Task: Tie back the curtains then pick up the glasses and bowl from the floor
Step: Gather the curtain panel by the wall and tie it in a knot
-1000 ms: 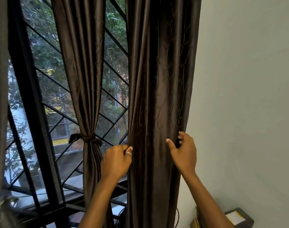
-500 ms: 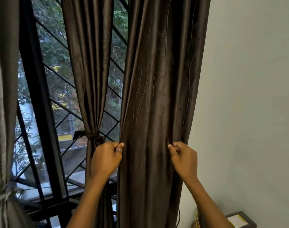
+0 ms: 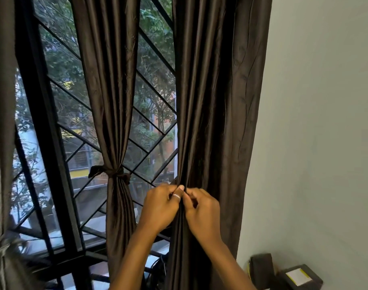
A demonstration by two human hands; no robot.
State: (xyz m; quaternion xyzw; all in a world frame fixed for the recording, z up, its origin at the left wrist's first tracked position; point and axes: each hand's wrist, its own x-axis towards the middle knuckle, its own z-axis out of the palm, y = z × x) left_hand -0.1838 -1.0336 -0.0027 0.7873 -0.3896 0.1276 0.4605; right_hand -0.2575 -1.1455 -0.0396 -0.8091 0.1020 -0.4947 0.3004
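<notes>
Three dark satin curtain panels, two already tied.
Left hand [image 3: 161, 208] and right hand [image 3: 202, 212] both pinched on glossy, pleated right curtain [image 3: 216, 114], frame centre.

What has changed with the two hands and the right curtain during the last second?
The left hand and the right hand came together from the curtain's two edges and now meet at its left side, gathering the right curtain into a narrower bunch. Both keep their grip on the fabric. The middle curtain stays tied by its tieback.
</notes>
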